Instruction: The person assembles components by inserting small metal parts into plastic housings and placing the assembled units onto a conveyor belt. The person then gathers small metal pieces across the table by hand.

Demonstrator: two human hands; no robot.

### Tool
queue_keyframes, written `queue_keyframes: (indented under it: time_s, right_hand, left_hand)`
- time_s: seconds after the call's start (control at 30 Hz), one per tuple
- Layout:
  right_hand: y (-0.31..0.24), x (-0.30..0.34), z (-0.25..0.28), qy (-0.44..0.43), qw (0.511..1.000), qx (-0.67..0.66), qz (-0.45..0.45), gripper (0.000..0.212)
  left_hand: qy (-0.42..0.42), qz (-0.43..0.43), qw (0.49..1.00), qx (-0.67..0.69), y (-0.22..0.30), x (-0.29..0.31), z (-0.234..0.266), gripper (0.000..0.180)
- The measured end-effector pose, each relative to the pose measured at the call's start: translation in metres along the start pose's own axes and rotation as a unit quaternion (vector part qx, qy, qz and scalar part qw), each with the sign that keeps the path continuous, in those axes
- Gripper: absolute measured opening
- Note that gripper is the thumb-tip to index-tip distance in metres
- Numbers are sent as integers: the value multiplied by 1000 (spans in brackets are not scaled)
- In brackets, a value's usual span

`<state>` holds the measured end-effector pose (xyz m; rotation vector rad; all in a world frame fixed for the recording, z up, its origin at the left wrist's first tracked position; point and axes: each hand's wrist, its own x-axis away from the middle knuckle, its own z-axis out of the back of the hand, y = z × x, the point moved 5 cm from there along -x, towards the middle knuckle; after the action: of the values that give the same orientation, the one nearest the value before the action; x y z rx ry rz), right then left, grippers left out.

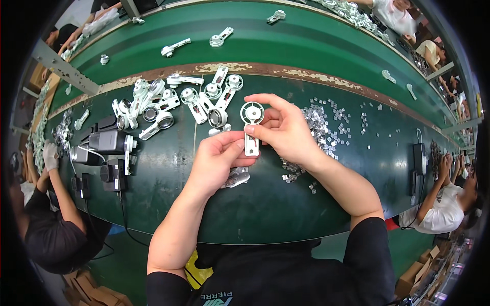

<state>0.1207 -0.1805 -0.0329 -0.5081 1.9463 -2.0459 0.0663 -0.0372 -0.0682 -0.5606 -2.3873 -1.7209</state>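
Observation:
A white plastic handheld fan body [252,114], with a round spoked head and a flat, open-faced handle, is held upright over the middle of the table. My left hand [217,162] pinches the lower end of its handle between thumb and fingers. Around the head and the top of the handle, my right hand [287,127] is closed, its thumb pressed just below the ring. Beneath my left hand lies a clear plastic piece [238,177], partly covered. Several similar fan bodies [218,116] are heaped to the left beyond my hands.
Small clear square pieces [320,127] are scattered right of my right hand. Black boxy devices with cables [113,173] stand at the left. Past a worn ledge [306,77], a green conveyor belt [326,43] carries more fan bodies. Other people work on both sides.

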Motion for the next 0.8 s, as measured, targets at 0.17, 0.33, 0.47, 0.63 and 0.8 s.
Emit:
queue_keyframes:
  time_s: [0.17, 0.33, 0.47, 0.63, 0.8]
  right_hand:
    - [5, 0, -2, -8, 1000, -6, 8, 50]
    - [-14, 11, 8, -53, 977, -183, 98, 52]
    - [0, 2, -7, -78, 956, -246, 136, 52]
    - [-10, 14, -6, -114, 962, -216, 120, 63]
    - [-13, 34, -10, -11, 972, -159, 173, 39]
  left_hand:
    - [-42, 17, 998, 47, 2, 2, 1, 27]
    - [-141, 81, 947, 276, -21, -3, -18, 29]
    - [-207, 143, 882, 399, -25, 11, -28, 32]
    - [49, -130, 987, 85, -5, 12, -16, 22]
    - [183, -377, 833, -361, 17, 37, -22, 17]
